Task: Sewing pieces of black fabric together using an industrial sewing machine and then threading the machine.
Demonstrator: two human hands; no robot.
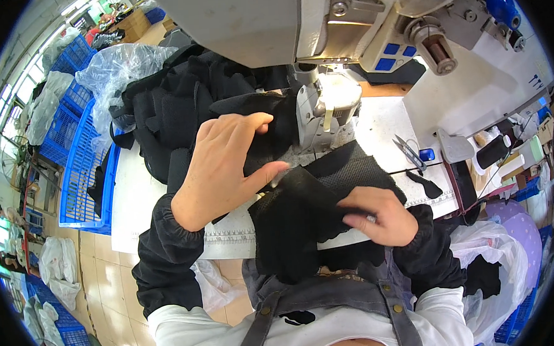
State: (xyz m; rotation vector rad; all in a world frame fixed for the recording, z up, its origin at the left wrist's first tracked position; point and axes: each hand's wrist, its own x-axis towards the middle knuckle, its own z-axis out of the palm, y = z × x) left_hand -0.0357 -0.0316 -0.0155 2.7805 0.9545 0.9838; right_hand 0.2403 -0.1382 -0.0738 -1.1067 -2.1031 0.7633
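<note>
Over the white table of a sewing machine (333,107), my left hand (223,163) is held with thumb and forefinger apart, gripping nothing visible. Its other fingers are partly hidden behind the palm. Just beyond it, a large heap of black fabric pieces (172,94) reaches toward the machine's needle area. My right hand (382,214) is closed on the edge of a black fabric piece (298,216), thumb and fingers pinched together. That piece hangs over the table's front edge toward my lap. A mesh-textured black part (352,169) lies flat beside the machine foot.
Right of the machine lie thread snips (409,152), a small blue object (426,155) and a black scrap (424,184). A blue plastic crate (86,177) stands against the table's left side. Thread spools (492,152) stand at the right, above plastic bags (500,249).
</note>
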